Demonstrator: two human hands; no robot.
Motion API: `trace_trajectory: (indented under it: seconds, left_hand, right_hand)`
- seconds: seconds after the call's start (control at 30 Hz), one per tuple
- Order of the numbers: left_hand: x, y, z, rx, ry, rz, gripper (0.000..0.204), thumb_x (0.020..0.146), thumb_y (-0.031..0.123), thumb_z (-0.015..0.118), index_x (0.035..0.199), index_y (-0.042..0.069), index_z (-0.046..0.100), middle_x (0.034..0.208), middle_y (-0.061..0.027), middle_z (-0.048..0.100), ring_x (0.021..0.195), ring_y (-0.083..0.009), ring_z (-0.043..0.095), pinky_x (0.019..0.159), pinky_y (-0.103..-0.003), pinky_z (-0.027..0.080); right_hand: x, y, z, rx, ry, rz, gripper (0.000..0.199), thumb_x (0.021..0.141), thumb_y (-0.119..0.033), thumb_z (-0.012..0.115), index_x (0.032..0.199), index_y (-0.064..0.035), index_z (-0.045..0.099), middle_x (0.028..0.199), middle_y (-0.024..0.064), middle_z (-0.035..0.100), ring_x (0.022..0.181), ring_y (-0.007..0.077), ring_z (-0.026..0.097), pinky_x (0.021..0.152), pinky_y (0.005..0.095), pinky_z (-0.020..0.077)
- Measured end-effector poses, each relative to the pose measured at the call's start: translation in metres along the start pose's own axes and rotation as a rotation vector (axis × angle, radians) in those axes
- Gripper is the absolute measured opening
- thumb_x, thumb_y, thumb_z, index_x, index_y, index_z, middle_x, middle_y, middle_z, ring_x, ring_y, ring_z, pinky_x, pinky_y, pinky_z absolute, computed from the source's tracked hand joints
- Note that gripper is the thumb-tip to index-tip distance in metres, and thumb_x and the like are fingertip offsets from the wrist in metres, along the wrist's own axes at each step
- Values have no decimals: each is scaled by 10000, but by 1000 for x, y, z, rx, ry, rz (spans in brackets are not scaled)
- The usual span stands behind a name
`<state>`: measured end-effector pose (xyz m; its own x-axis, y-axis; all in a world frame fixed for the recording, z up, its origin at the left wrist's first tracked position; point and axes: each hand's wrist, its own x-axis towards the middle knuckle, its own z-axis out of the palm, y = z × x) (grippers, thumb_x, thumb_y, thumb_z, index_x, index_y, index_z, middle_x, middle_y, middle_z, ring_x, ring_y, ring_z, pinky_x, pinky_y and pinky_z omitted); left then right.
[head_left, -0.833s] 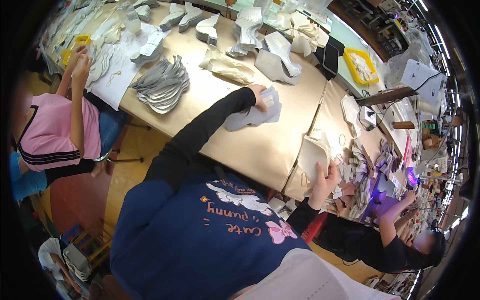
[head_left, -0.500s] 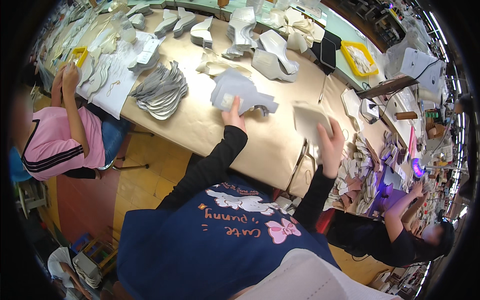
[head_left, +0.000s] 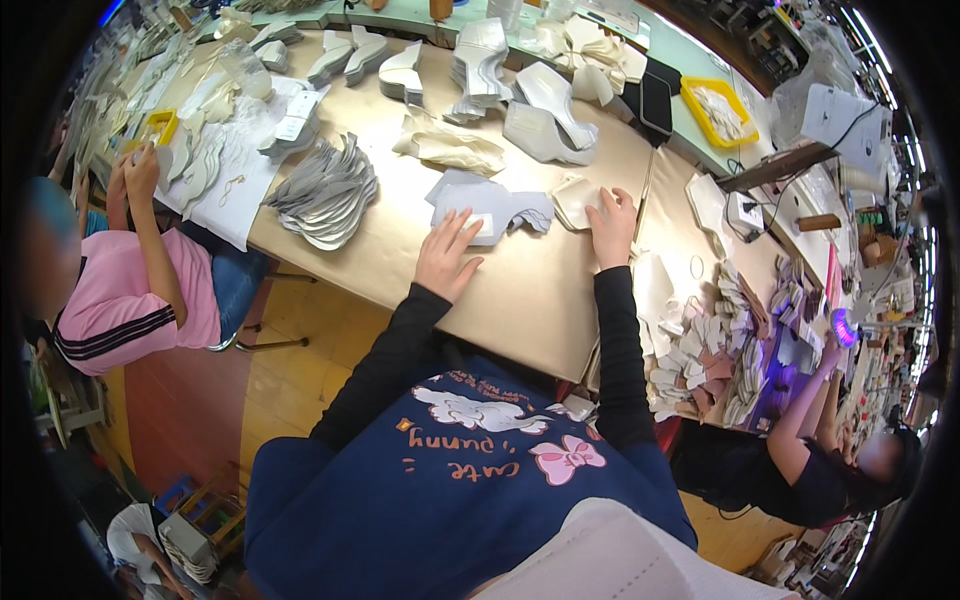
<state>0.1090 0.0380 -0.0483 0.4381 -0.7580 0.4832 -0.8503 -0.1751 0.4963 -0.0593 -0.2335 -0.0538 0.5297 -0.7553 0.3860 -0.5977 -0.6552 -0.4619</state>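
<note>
Midway between front and far edges of table (head_left: 530, 290): left hand (head_left: 447, 255), fingers spread, seemingly touching gray cut pieces (head_left: 488, 200); right hand (head_left: 611, 230), fingers loosely parted, at cream pieces (head_left: 571, 202) just beside. Loose gray layers might skew if left fingers drag. Beyond far right edge, yellow tray (head_left: 702, 83) holds whitish scraps (head_left: 722, 112).

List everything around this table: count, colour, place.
Table: one, tan, centre.
Flat stack: one, bluish, centre.
Small stack: one, cream, right of centre.
Fanned pile: one, grey, left.
Crumpled bundle: one, cream, behind flat stack.
Back stacks: several, grey, far side.
Scattered pieces: many, mixed, right.
Trays: two, yellow, upper left, upper right.
Phone: one, black, upper right.
Workers: several, pink, black, white tops, both sides.
Left hand: one, bare, on flat stack.
Right hand: one, bare, at small stack.
</note>
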Motion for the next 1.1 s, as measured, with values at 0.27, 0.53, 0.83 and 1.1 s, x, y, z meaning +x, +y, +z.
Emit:
trace_trajectory:
  seconds: [0.27, 0.53, 0.83, 1.1]
  left_hand:
    - [21, -25, 4, -248, -222, -138, 381, 868, 69, 633, 1249, 74, 627, 1318, -95, 613, 1265, -299, 541, 1069, -431, 409]
    - [-41, 28, 1, -308, -142, 150, 357, 904, 78, 586, 1259, 99, 626, 1350, -72, 589, 1263, -269, 547, 1096, -440, 380]
    - [-70, 25, 0, -269, -562, 311, 406, 907, 241, 635, 1296, 137, 589, 1463, -36, 492, 1352, -233, 456, 1126, -458, 323]
    - [-66, 31, -1, -309, -498, 262, 302, 896, 191, 640, 1189, 117, 639, 1396, -34, 549, 1302, -220, 495, 1099, -447, 355]
  right_hand:
    - [-10, 2, 13, -39, -31, -14, 438, 867, -95, 645, 1300, -75, 588, 1247, 159, 524, 1119, 340, 503, 960, 425, 431]
    - [-11, 1, 17, -80, -44, 1, 453, 872, -112, 611, 1323, -144, 572, 1236, 117, 511, 1135, 325, 490, 959, 456, 408]
    - [10, -12, 7, -59, 0, -24, 407, 863, -186, 665, 1260, -128, 597, 1219, 109, 529, 1150, 313, 491, 997, 471, 360]
    - [-4, -41, 15, 311, 0, -67, 360, 773, -231, 804, 928, -16, 560, 863, 97, 564, 743, 247, 542, 683, 341, 465]
